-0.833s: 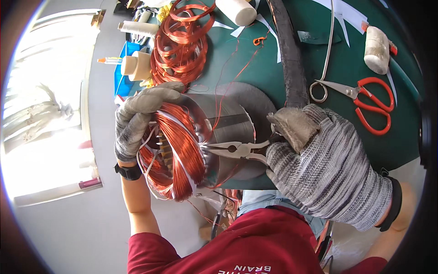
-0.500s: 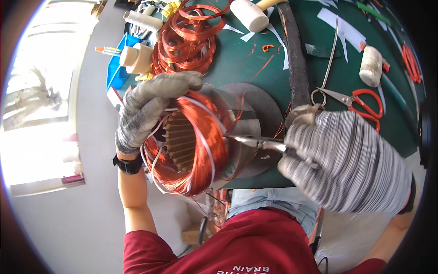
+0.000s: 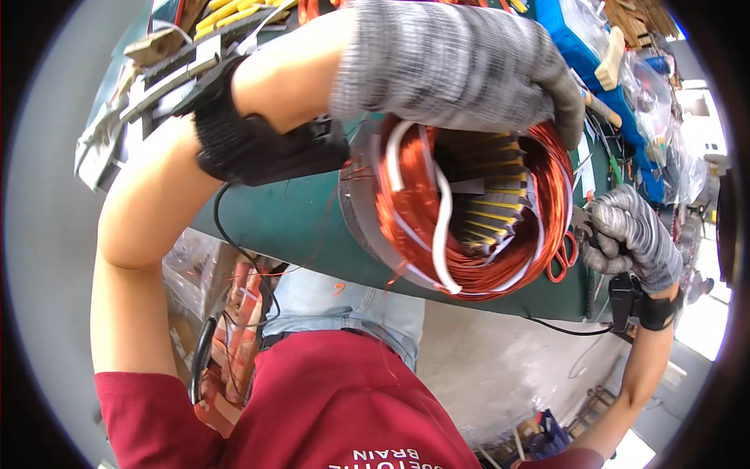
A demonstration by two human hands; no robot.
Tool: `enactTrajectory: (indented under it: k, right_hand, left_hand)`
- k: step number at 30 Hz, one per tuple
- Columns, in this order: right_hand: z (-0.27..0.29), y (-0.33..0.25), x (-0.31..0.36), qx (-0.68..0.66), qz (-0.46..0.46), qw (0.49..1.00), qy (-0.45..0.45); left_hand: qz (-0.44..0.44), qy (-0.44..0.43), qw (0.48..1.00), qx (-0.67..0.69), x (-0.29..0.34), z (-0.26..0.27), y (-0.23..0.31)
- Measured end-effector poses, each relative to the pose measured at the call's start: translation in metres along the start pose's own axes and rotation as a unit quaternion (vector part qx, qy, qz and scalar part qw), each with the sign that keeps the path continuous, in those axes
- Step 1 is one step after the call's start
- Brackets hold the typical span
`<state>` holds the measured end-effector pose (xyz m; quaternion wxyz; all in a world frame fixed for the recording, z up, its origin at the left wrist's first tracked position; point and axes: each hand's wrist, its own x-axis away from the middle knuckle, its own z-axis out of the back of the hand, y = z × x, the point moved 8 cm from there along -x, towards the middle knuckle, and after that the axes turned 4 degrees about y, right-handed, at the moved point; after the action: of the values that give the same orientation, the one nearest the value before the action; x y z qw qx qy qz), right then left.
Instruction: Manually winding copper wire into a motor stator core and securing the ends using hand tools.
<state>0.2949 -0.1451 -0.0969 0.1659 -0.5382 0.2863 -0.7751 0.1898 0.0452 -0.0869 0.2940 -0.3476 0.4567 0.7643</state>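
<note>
A motor stator (image 3: 476, 176) wound with red copper wire lies on the green table, its slotted opening towards me. White lacing and sleeving cross the copper winding (image 3: 422, 227). My left hand (image 3: 461, 66), in a grey striped glove, reaches over the stator's top, its fingers bent down round the far right of the winding. Apart from the stator, to its right, my right hand (image 3: 637, 234) wears a similar glove. Its fingers are curled; what they hold is not clear. Beside that hand, red-handled scissors (image 3: 562, 258) show partly behind the winding.
Blue bins (image 3: 574, 31) with plastic bags stand at the far right. A wooden-handled tool (image 3: 601, 108) lies beside them. Yellow pieces (image 3: 230, 16) and other tools lie at the far left. A black cable (image 3: 226, 227) hangs over the table's near edge.
The view has shifted, and the stator's opening now faces me more. My right hand has left the winding, where it held pliers. My left hand has moved across the stator's top.
</note>
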Motion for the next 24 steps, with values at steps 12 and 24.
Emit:
enactTrajectory:
  k: [12, 24]
  right_hand:
    - [-0.031, -0.018, 0.017, 0.59, 0.375, 0.624, 0.349]
    - [-0.02, 0.026, 0.04, 0.409, 0.394, 0.642, 0.516]
  left_hand:
    - [0.147, -0.036, 0.988, -0.027, -0.015, -0.007, -0.036]
    - [0.174, 0.06, 0.932, -0.311, 0.056, 0.021, 0.057]
